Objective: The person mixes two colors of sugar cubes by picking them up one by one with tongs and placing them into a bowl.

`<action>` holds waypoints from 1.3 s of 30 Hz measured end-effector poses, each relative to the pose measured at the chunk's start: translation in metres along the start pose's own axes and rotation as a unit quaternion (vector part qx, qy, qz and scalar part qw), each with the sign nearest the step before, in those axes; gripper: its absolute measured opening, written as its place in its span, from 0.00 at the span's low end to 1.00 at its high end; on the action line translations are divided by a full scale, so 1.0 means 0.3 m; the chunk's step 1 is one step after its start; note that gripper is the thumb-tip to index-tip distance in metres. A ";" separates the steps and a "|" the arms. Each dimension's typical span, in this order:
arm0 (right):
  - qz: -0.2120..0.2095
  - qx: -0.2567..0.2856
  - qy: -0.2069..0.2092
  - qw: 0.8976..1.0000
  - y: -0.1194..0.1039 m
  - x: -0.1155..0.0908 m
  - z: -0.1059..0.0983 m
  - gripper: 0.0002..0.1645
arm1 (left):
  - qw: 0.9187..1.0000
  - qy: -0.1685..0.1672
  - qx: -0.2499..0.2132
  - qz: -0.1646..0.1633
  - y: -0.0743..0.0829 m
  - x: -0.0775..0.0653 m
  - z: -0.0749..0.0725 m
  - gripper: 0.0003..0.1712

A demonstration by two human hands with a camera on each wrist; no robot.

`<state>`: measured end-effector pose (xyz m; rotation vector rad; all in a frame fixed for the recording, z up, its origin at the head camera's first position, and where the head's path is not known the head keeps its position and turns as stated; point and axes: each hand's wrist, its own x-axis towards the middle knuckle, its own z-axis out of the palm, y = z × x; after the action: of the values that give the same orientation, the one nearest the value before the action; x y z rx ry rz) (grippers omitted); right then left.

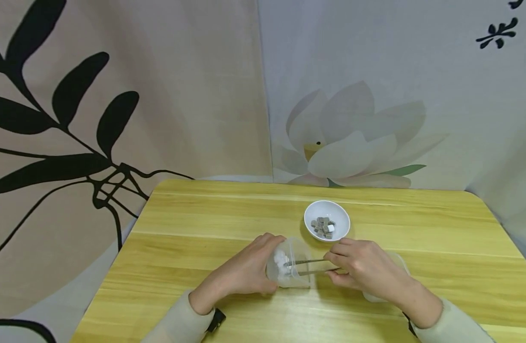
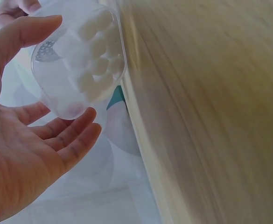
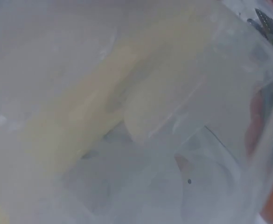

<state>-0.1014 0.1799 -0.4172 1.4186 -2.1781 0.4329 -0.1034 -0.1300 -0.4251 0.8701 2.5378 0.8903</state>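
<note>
My left hand [image 1: 247,269] grips a clear plastic container [image 1: 300,248] tipped on its side, its mouth facing right. White cotton balls [image 1: 281,258] lie bunched toward its base. Through that base, the left wrist view shows the cotton balls [image 2: 99,65] and a perforated metal tip [image 2: 46,51]; my thumb [image 2: 38,30] is on one side and my fingers on the other. My right hand [image 1: 368,267] pinches metal tweezers [image 1: 313,261], whose spread tips reach inside the container by the cotton balls. The right wrist view is mostly veiled by translucent plastic, with the tweezers [image 3: 267,28] at its upper right corner.
A white bowl [image 1: 341,213] behind my hands holds several grey cubes [image 1: 320,224] and a white one [image 1: 330,228]. Partly hidden under my right hand lies a translucent plastic piece [image 1: 399,261]. The wooden table [image 1: 228,209] ends at a patterned curtain.
</note>
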 end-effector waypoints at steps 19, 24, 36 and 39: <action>0.017 0.008 0.014 1.000 -0.002 -0.010 -0.007 0.11 | 1.000 0.004 0.004 0.005 -0.001 0.002 -0.002 0.59; 0.052 -0.001 0.029 0.998 0.006 -0.016 -0.031 0.22 | 1.000 0.002 0.004 0.000 0.002 0.002 -0.002 0.59; 0.110 0.005 0.089 0.990 0.109 -0.088 -0.123 0.29 | 1.000 0.003 0.009 0.000 0.004 0.004 0.000 0.59; 0.129 -0.021 0.103 0.986 0.156 -0.107 -0.138 0.31 | 1.000 0.004 0.010 0.000 0.003 0.004 0.001 0.59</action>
<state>-0.1237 0.2445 -0.4011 1.0232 -2.1916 0.5937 -0.1036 -0.1286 -0.4249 0.8732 2.5587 0.8718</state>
